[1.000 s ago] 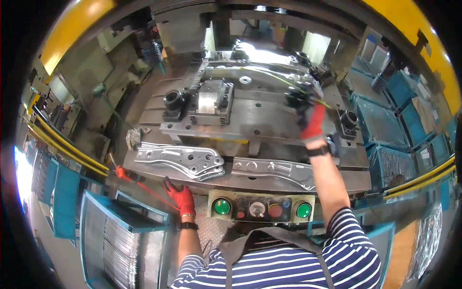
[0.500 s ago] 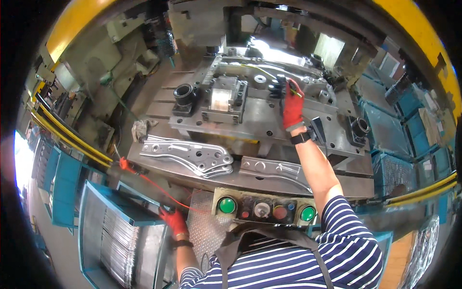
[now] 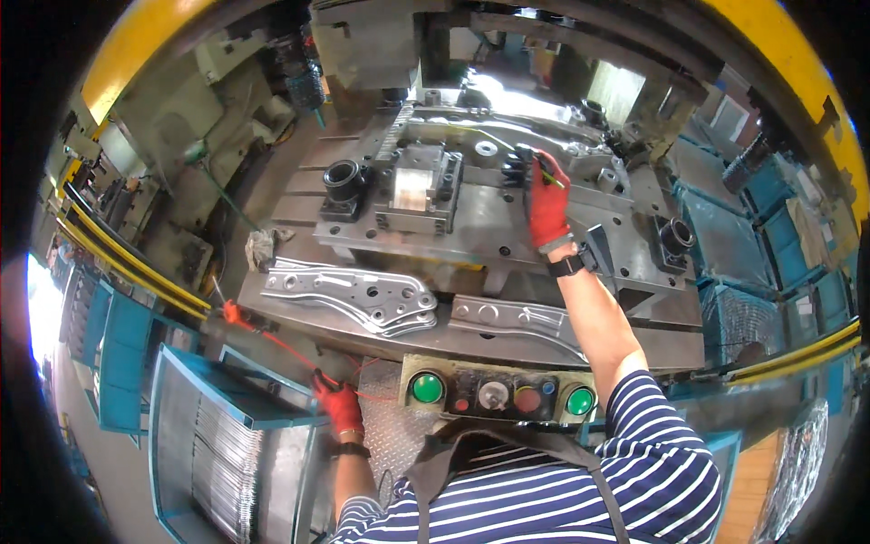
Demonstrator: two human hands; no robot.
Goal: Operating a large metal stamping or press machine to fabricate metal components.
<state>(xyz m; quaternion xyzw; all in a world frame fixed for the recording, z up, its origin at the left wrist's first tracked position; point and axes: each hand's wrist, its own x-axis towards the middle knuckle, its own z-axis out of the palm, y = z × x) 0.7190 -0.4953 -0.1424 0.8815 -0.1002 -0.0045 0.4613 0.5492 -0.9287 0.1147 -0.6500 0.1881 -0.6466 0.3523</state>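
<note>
My right hand (image 3: 546,195), in a red glove with dark fingertips, reaches over the steel die (image 3: 489,218). Its fingers are closed around a thin yellow-green stick (image 3: 494,136), whose far end extends left over the die's shiny curved part. My left hand (image 3: 339,403), also in a red glove, hangs low beside a blue rack (image 3: 285,420). Its fingers look loosely apart, and a thin red hose (image 3: 294,349) passes behind or against them; contact is unclear. Stamped metal brackets (image 3: 353,295) lie stacked at the die's front left, with another bracket (image 3: 512,319) to their right.
A control panel (image 3: 494,372) with two green buttons (image 3: 426,387) stands before me. The blue rack holds several thin metal parts (image 3: 227,462). A crumpled rag (image 3: 263,247) lies at the bed's left edge. Yellow rails (image 3: 136,267) run along the left, and blue bins (image 3: 716,218) stand at the right.
My left hand has shifted slightly right and up, away from the blue rack's edge to near the red hose. My right hand has moved a little left with the stick.
</note>
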